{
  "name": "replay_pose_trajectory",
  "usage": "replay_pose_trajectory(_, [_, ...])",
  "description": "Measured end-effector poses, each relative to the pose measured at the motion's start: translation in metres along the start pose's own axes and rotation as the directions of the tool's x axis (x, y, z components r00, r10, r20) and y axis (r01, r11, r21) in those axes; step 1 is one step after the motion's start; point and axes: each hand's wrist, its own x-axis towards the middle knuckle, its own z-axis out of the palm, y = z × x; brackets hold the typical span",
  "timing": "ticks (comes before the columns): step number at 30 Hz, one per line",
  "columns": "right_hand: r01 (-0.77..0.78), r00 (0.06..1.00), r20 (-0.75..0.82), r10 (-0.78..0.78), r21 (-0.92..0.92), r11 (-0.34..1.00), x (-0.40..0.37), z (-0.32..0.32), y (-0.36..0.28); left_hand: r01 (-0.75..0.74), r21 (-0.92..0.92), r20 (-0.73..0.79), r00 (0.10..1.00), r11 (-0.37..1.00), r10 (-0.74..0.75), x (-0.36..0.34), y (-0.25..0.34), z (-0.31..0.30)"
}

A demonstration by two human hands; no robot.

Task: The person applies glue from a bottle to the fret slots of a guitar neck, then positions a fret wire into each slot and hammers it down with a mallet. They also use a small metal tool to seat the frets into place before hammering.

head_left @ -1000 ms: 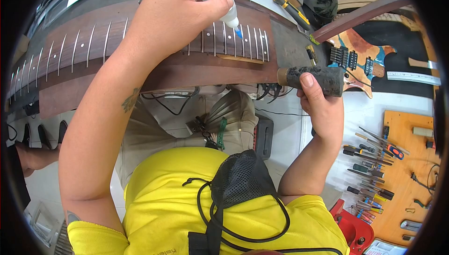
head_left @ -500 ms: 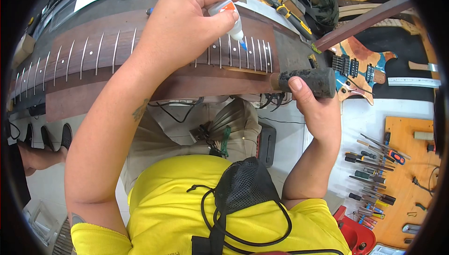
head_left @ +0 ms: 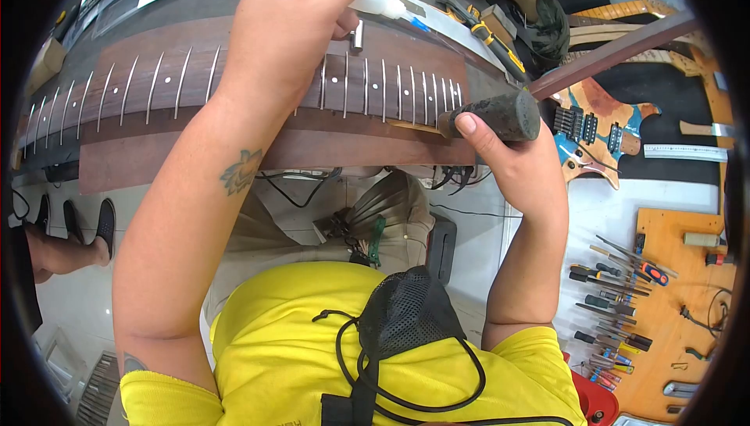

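Observation:
My left hand (head_left: 301, 4) is closed around a small white glue bottle (head_left: 378, 1) with a blue tip, held above the far side of the fretboard. My right hand (head_left: 512, 164) grips a dark cylindrical mallet head (head_left: 504, 116) beside the fretboard's right end. The dark wooden fretboard (head_left: 355, 86), with metal frets and white dots, lies across a reddish-brown board (head_left: 367, 142). A small metal cylinder (head_left: 357, 38) stands beyond the fretboard, just under my left hand.
Yellow-black pliers (head_left: 492, 38) lie at the back. Guitar bodies (head_left: 598, 125) and necks are on the right. Files and screwdrivers (head_left: 613, 301) hang by an orange board (head_left: 668, 324). Another person's legs (head_left: 66, 250) show at left.
My left hand has lifted the bottle up and away from the frets, and its tip now points right. My right hand and the mallet have shifted slightly left. The metal cylinder has come into view.

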Motion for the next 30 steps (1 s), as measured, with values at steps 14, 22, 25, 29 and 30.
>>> replay_pose_trajectory(14, [-0.019, 1.000, 0.007, 0.020, -0.147, 0.989, -0.005, 0.010, -0.012, -0.004, 0.015, 0.032, 0.999, 1.000, 0.004, -0.012, 0.010, 0.001])
replay_pose_trajectory(22, [0.011, 0.999, -0.034, -0.015, -0.124, 0.992, -0.005, 0.013, -0.007, 0.001, -0.009, 0.012, 1.000, 1.000, -0.001, -0.009, 0.014, 0.005])
replay_pose_trajectory(25, [-0.007, 1.000, -0.012, 0.005, -0.159, 0.987, -0.005, 0.013, -0.008, 0.079, 0.066, -0.016, 0.997, 0.995, -0.079, -0.003, 0.015, 0.005])
replay_pose_trajectory(29, [0.001, 1.000, 0.007, 0.000, -0.162, 0.987, -0.002, 0.012, -0.009, 0.015, 0.041, 0.006, 1.000, 0.999, -0.015, -0.008, 0.017, 0.002])
replay_pose_trajectory(30, [-0.007, 1.000, 0.006, 0.009, -0.161, 0.987, -0.003, 0.012, -0.010, 0.048, 0.064, -0.016, 0.999, 0.997, -0.047, -0.005, 0.016, 0.002])
